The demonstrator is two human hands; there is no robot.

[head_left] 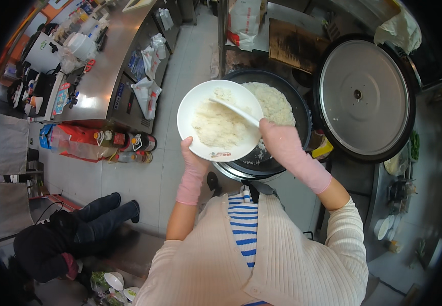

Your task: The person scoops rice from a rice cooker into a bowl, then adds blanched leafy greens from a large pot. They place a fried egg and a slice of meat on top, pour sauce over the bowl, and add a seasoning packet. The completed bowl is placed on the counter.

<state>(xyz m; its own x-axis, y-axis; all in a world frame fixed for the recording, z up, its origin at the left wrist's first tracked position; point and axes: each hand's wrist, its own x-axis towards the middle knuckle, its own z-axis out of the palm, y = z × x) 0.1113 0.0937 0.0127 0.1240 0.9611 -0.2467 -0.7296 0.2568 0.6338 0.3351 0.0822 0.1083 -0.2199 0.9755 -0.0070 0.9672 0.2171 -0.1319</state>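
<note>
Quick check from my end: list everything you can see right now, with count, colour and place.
plate: one, white, holding a heap of rice, over the cooker's near rim
rice paddle: one, white, its tip in the rice on the plate
rice cooker: one, large, black, open, with white rice inside, centre
lid: one, round, silver, swung open to the right of the cooker
counter: one, steel, upper left, cluttered with containers and bags
bottles: several, dark with red caps, on the floor by the counter
other person: one, in dark clothes, crouched lower left
left hand: pink glove, grip under the plate's edge
right hand: pink glove, grip on the paddle's handle
</note>
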